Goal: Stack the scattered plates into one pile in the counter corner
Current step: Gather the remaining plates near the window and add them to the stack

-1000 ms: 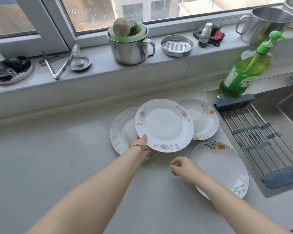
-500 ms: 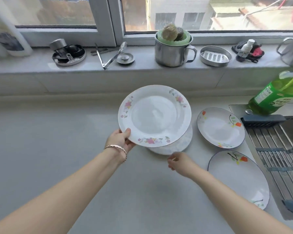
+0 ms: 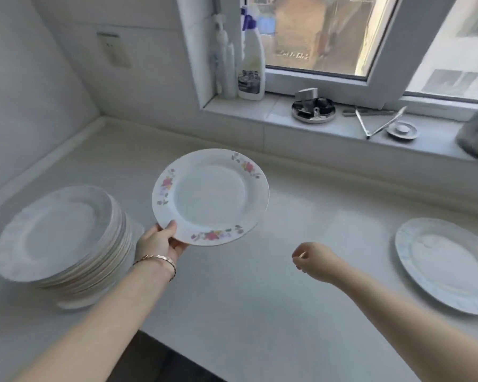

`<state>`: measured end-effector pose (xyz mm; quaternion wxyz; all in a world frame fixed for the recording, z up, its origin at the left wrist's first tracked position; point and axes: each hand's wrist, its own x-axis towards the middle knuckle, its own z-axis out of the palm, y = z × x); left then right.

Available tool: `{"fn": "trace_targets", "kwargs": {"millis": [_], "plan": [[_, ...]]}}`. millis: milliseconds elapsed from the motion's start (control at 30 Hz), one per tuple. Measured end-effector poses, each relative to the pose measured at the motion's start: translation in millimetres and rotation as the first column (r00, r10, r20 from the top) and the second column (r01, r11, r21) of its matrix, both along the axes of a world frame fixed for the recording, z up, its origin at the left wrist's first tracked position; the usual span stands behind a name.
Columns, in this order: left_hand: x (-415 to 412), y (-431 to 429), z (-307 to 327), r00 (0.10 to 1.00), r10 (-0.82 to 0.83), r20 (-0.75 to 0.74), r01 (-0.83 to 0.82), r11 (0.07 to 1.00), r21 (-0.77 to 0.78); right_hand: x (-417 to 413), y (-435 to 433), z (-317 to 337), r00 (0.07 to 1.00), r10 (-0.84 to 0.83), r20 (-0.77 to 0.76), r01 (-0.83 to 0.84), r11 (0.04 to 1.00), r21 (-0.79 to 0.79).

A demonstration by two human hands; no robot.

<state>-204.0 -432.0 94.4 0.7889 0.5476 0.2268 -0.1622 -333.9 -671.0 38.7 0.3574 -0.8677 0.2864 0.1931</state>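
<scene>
My left hand [image 3: 159, 244] grips the near rim of a white plate with pink flowers [image 3: 210, 197] and holds it in the air above the counter, tilted slightly. To its left a tall pile of white plates [image 3: 61, 232] stands in the counter corner. My right hand [image 3: 312, 259] hovers over the counter with fingers curled and holds nothing. A single pale plate with a faint blue pattern [image 3: 447, 264] lies flat on the counter at the far right.
The white counter [image 3: 260, 299] meets tiled walls at the left and a window sill [image 3: 329, 128] behind. On the sill stand a spray bottle [image 3: 250, 64], a metal dish of small items [image 3: 313, 110] and tongs [image 3: 381, 125]. The counter's front edge runs along the bottom.
The view has swung left toward the corner; my left hand has carried the flowered plate leftward, close to the pile. The sink, soap bottle and orange-leaf plates have left the view.
</scene>
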Motion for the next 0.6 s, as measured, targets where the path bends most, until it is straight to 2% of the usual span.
{"fn": "trace_targets", "kwargs": {"millis": [133,267,433,600], "plan": [[44,93,14,0.992,0.114,0.059,-0.114,0.993,-0.003,68,69,6,0.991,0.134,0.013,-0.134,0.991,-0.013],[79,171,19,0.978,0.194,0.072,-0.198,0.979,0.050,121,122,6,0.980,0.198,0.005,-0.197,0.980,-0.024],[106,228,11,0.963,0.269,0.002,-0.268,0.961,0.065,159,166,-2,0.964,0.267,-0.008,-0.267,0.964,-0.017],[114,252,-3,0.958,0.277,-0.074,-0.271,0.959,0.086,181,185,-4,0.954,0.298,-0.025,-0.299,0.954,-0.037]]}}
